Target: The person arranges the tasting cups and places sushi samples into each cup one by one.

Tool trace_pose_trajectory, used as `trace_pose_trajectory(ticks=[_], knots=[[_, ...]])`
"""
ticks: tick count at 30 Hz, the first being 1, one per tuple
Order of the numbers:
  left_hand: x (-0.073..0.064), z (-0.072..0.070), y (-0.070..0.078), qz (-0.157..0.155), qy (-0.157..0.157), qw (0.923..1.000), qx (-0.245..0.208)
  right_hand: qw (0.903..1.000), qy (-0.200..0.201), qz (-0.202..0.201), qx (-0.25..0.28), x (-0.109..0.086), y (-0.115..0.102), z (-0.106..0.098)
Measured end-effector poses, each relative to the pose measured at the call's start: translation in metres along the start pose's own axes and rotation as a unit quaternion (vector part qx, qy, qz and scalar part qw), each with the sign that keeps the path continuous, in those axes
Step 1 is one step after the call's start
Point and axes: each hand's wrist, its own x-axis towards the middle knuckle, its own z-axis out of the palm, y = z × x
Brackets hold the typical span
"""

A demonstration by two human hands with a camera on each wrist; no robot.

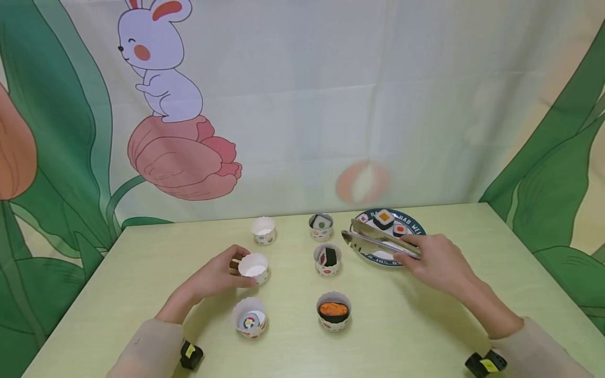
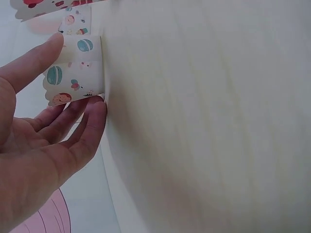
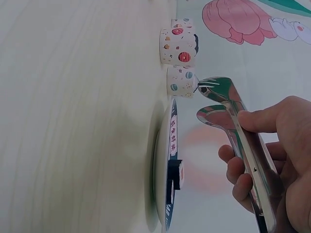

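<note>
My left hand (image 1: 219, 275) holds a small white paper cup (image 1: 253, 268) from its left side, thumb on one side and fingers on the other; the left wrist view shows the cup's printed wall (image 2: 77, 70). In my right hand (image 1: 437, 260) is a pair of metal tongs (image 1: 378, 241), its tips apart with nothing between them. The tongs hover over the left part of a round plate (image 1: 378, 259) with a dark blue rim. On that plate lie a sushi piece with an orange centre (image 1: 384, 218) and a smaller one with a red centre (image 1: 399, 229).
An unfilled paper cup (image 1: 263, 232) stands behind the held one, and a cup with a round sushi roll (image 1: 249, 321) in front. The middle column has cups with a green-centred piece (image 1: 322, 223), a black-wrapped piece (image 1: 329, 257) and an orange-topped piece (image 1: 333, 310). A printed curtain (image 1: 302, 105) hangs behind the table.
</note>
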Motion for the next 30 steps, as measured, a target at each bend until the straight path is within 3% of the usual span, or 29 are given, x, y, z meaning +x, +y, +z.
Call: trace_pose_trajectory(ticks=[18,30], knots=[[0.003,-0.003,0.0,0.029,-0.021,0.9992,0.016,0.9986,0.019,0.039,-0.029,0.001,0.01,-0.008],[0.003,0.0,0.003,0.036,-0.021,0.9991,0.002,0.9969,0.018,0.068,-0.035,0.001,0.023,-0.008]])
